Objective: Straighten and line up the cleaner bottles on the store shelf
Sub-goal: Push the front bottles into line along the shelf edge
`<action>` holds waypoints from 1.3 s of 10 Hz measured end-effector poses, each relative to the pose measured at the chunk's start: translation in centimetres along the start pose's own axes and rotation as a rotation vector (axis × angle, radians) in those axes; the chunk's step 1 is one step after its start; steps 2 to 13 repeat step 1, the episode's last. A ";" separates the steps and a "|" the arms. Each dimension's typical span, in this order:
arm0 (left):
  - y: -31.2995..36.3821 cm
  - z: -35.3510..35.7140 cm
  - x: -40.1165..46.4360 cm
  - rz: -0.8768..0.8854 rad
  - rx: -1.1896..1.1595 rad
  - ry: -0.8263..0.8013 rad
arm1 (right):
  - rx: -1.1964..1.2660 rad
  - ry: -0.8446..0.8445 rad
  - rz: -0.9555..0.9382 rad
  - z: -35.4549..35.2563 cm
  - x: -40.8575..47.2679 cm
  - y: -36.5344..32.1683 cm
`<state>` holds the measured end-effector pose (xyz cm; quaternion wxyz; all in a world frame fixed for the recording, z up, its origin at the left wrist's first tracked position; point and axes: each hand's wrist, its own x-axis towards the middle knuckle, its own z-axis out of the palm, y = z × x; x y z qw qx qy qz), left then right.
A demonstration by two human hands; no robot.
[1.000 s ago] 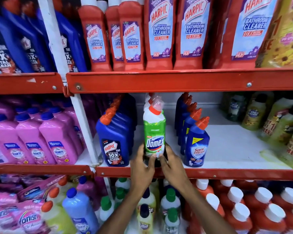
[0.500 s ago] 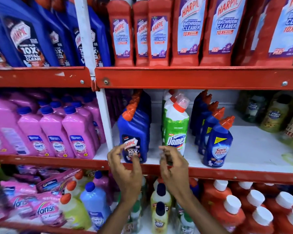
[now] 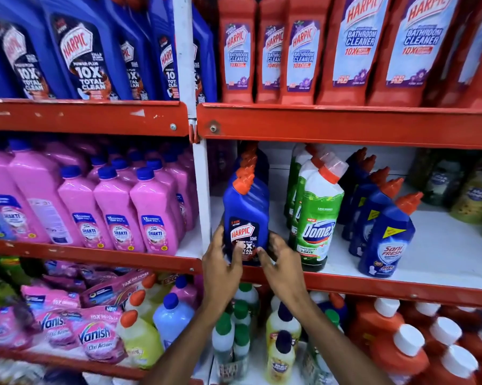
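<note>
A blue Harpic bottle (image 3: 245, 215) with an orange cap stands upright at the front of the middle shelf (image 3: 373, 287), heading a row of like bottles. My left hand (image 3: 223, 265) grips its lower left side and my right hand (image 3: 281, 262) its lower right side, fingers over the label. To its right stands a green and white Domex bottle (image 3: 316, 220) fronting its own row. Further right, a row of blue Sani Fresh bottles (image 3: 384, 240) runs back at a slant.
A white upright post (image 3: 203, 195) stands just left of the Harpic row. Pink Shakti bottles (image 3: 153, 212) fill the left bay. Red Harpic Bathroom Cleaner bottles (image 3: 356, 48) line the upper shelf. Small bottles (image 3: 282, 348) and Vanish pouches (image 3: 95, 337) crowd the shelf below my arms.
Both hands left the Domex bottle, moved left and closed around the front blue Harpic bottle. The camera shifted left and closer.
</note>
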<state>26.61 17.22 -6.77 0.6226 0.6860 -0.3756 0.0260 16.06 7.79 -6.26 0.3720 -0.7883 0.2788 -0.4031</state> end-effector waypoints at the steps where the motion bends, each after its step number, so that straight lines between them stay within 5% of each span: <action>1: 0.8 0.0 -0.5 0.035 0.020 0.041 | 0.044 0.019 -0.020 -0.4 -0.5 -0.7; 13: 0.8 0.0 -0.5 0.035 0.020 0.041 | 0.044 0.019 -0.020 -0.4 -0.5 -0.7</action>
